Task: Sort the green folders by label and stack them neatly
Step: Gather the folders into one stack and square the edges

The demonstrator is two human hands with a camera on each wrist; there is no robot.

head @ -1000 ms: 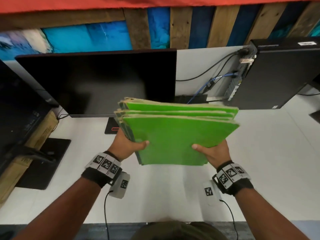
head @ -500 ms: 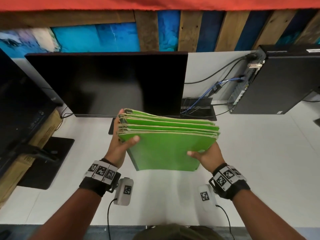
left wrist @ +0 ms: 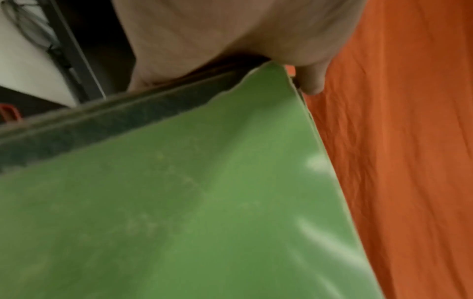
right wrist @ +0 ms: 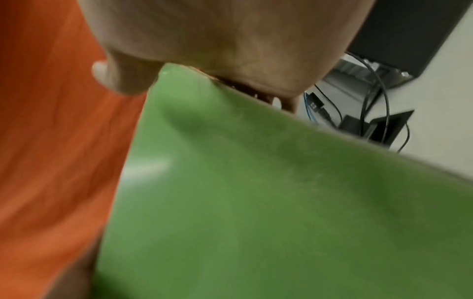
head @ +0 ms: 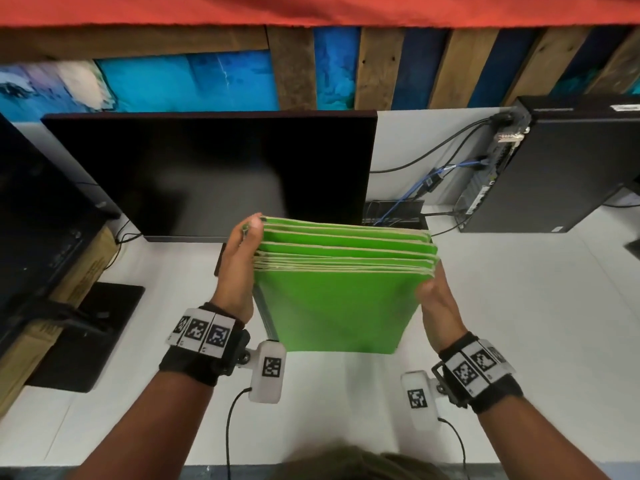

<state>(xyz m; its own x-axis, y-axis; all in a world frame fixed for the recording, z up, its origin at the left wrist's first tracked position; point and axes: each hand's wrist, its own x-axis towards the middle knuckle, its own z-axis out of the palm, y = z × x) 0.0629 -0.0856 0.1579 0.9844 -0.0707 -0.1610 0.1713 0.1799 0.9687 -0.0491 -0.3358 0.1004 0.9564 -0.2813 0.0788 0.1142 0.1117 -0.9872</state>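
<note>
A stack of several green folders [head: 332, 306] stands almost upright between my hands over the white desk [head: 519, 306]. Its worn top edges fan slightly toward the monitor. My left hand [head: 239, 268] lies flat along the stack's left side, fingers straight and pressing the spines. My right hand [head: 436, 303] holds the right edge, thumb on the front face and fingers behind. Both wrist views are blurred: the front folder [left wrist: 204, 202] sits under the left palm [left wrist: 230, 30], and the folder face [right wrist: 281, 202] under the right hand [right wrist: 217, 40]. No labels show.
A black monitor [head: 207, 174] stands right behind the folders. A second screen [head: 34, 220], a cardboard box [head: 86, 261] and a stand base [head: 86, 334] are at the left. A black computer case [head: 571, 168] with cables [head: 426, 181] sits back right.
The stack has tipped from nearly flat to almost upright and come down toward the desk. My left hand has shifted from gripping the corner to lying flat along the left side.
</note>
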